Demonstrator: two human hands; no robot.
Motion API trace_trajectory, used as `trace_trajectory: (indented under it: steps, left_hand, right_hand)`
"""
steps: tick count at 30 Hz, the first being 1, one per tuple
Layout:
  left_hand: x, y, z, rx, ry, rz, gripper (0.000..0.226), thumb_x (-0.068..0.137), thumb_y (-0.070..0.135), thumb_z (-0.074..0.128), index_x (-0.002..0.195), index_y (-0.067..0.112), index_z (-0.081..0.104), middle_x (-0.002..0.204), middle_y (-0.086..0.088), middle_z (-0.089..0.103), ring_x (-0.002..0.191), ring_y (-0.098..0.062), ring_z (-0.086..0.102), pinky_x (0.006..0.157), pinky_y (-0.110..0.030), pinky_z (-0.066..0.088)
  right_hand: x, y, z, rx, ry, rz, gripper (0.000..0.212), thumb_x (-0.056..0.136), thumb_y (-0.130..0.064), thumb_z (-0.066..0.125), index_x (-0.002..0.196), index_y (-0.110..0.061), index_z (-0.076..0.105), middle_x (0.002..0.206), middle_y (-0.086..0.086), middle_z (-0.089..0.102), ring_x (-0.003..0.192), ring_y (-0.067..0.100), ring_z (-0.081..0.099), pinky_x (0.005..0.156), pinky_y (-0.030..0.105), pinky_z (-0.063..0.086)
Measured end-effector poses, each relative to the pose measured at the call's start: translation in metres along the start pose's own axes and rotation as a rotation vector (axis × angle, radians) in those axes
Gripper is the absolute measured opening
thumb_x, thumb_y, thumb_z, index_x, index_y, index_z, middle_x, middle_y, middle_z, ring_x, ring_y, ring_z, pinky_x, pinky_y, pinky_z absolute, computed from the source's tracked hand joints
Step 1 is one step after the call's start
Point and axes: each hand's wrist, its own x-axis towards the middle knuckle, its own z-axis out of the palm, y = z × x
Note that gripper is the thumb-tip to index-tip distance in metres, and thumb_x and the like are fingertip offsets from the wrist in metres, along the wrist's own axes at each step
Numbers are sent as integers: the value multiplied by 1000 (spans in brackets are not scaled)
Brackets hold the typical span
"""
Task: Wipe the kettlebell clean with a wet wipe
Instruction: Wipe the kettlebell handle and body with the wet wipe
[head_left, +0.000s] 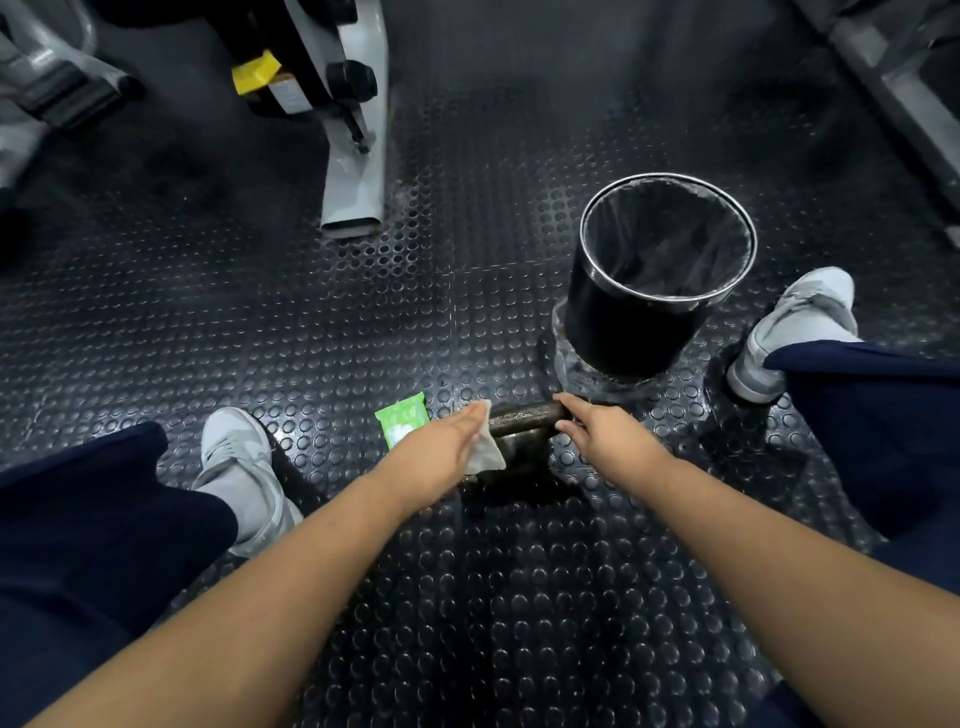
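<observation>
A dark kettlebell (524, 423) stands on the studded rubber floor between my feet, its thick handle on top. My left hand (441, 447) presses a white wet wipe (485, 449) against the left side of the handle and body. My right hand (602, 428) grips the right end of the handle, thumb in front and fingers over the top. The lower body of the kettlebell is mostly hidden behind my hands and in shadow.
A green wet-wipe pack (402, 423) lies on the floor just left of the kettlebell. A black bin (613, 322) with a clear liner stands right behind it. My grey shoes (239, 467) (795, 332) flank the spot. A grey machine leg (356, 171) stands farther back.
</observation>
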Motion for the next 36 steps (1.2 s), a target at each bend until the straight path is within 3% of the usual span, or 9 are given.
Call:
trace_trajectory:
  steps: [3, 7, 16, 19, 22, 25, 28, 31, 36]
  left_hand:
    - [-6, 10, 4, 30, -3, 19, 58, 112, 28, 26, 165, 21, 4, 172, 3, 3, 157, -9, 5, 121, -19, -3]
    - [6, 46, 21, 259, -26, 49, 79, 104, 36, 32, 161, 10, -17, 168, -11, -22, 156, -23, -19, 129, -39, -3]
    - [38, 85, 30, 322, -61, 189, 90, 95, 45, 37, 163, 5, -6, 170, -13, -14, 158, -21, -14, 128, -39, -6]
    - [25, 62, 19, 239, -19, 191, 86, 97, 46, 37, 164, 13, -5, 172, -7, -7, 159, -18, -4, 129, -35, 1]
    - [17, 46, 3, 119, -29, 11, 78, 99, 54, 37, 165, 21, 14, 170, 2, 22, 153, -19, 30, 123, -34, 30]
    - [17, 28, -16, 8, -47, -145, 65, 97, 61, 35, 151, 26, 49, 132, 5, 68, 108, -19, 67, 92, -35, 56]
    - [26, 31, -29, -22, -86, -168, 48, 102, 57, 37, 112, 23, 70, 99, 0, 73, 91, -20, 66, 76, -32, 51]
    - [41, 54, -39, -23, -124, -163, 51, 101, 54, 35, 96, 16, 69, 95, -5, 70, 90, -24, 63, 81, -37, 52]
    - [69, 97, -39, -85, -200, -151, 57, 103, 49, 33, 108, 9, 71, 107, -8, 70, 100, -27, 61, 83, -38, 49]
  right_hand:
    - [-1, 0, 2, -9, 10, -1, 49, 106, -44, 43, 154, -32, 36, 98, 2, 74, 80, 18, 69, 73, 38, 58]
    - [1, 0, 3, -23, 16, 2, 51, 106, -43, 44, 155, -31, 36, 111, 6, 74, 90, 22, 70, 76, 35, 55]
    - [0, -4, -3, 59, 4, -32, 43, 104, -34, 46, 145, -45, 41, 97, 2, 77, 81, 23, 71, 75, 42, 58]
    - [-1, -6, -4, 28, -11, -47, 41, 105, -39, 48, 145, -38, 43, 99, 2, 76, 87, 23, 71, 78, 40, 57]
    - [-2, -7, -5, 11, 3, -17, 44, 106, -40, 48, 148, -30, 44, 103, 4, 75, 90, 23, 69, 79, 38, 56]
    - [-3, -4, -5, 32, -20, 15, 45, 106, -42, 46, 150, -34, 41, 104, 3, 75, 83, 19, 69, 78, 37, 58]
    - [-2, -4, -4, 10, -23, 36, 50, 106, -44, 45, 154, -34, 36, 114, 2, 74, 89, 19, 68, 76, 34, 54]
    - [-3, -7, -5, 15, -25, 23, 50, 107, -42, 45, 154, -31, 37, 114, 1, 72, 88, 18, 66, 71, 31, 48]
    - [-3, -8, -6, -47, -26, 3, 43, 106, -41, 45, 148, -34, 41, 104, 6, 74, 82, 25, 69, 61, 32, 46]
